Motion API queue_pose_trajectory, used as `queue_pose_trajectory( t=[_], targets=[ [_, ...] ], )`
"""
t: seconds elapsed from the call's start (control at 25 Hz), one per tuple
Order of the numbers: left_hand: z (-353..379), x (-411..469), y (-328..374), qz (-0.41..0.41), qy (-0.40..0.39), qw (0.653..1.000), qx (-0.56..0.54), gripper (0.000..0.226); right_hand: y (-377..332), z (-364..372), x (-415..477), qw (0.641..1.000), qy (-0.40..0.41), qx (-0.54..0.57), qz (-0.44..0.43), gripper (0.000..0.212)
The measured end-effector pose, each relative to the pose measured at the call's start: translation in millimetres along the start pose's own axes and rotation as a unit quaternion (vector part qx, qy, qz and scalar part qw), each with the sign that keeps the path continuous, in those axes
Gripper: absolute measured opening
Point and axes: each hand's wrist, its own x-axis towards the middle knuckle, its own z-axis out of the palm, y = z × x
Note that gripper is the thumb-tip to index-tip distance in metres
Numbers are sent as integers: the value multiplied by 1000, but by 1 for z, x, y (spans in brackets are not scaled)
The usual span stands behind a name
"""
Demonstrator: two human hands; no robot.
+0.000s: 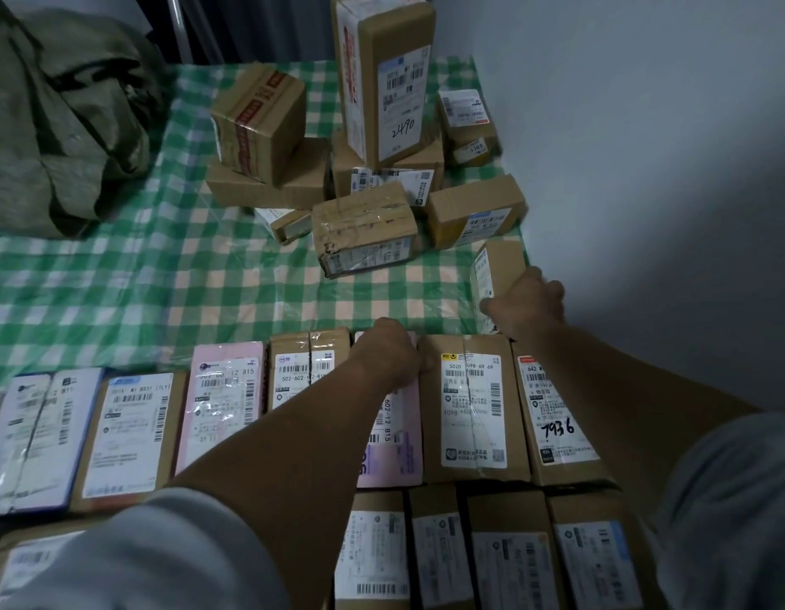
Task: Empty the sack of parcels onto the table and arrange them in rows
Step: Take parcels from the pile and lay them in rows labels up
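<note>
My right hand (pixel 529 301) grips a small brown box (pixel 498 270) at the counter's (pixel 161 266) right edge, just beyond the far row (pixel 474 402). My left hand (pixel 390 350) rests on a pink parcel (pixel 399 451) in that row, fingers hidden, so I cannot tell its grasp. I would lay the box label-up, squared to the right edge, the left steadying the row; the sack (pixel 60 125) lies at the far left corner.
</note>
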Motion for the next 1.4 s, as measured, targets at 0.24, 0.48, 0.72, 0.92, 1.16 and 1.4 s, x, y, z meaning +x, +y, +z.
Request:
queue_pose_trajectory(
  t=[0.24, 0.48, 0.72, 0.92, 1.16, 1.4],
  targets=[
    [-1, -11, 4, 29, -10, 998, 54, 58, 2, -15, 11, 984, -54, 166, 23, 35],
    [-1, -8, 4, 16, -6, 999, 46, 60, 7, -6, 11, 998, -51, 28, -2, 76],
    [-1, -7, 5, 33, -5, 996, 83, 51, -3, 8, 10, 999, -13, -38, 2, 118],
    [0, -7, 2, 34, -13, 996, 79, 59, -22, -23, 10, 981, -19, -116, -157, 105],
    [0, -8, 0, 44, -17, 996, 70, 53, -29, -52, 13, 773, 65, -424, -467, 103],
    [-2, -8, -1, 45, -4, 998, 46, 49, -17, -35, 14, 721, 74, -518, -455, 96]
  ],
)
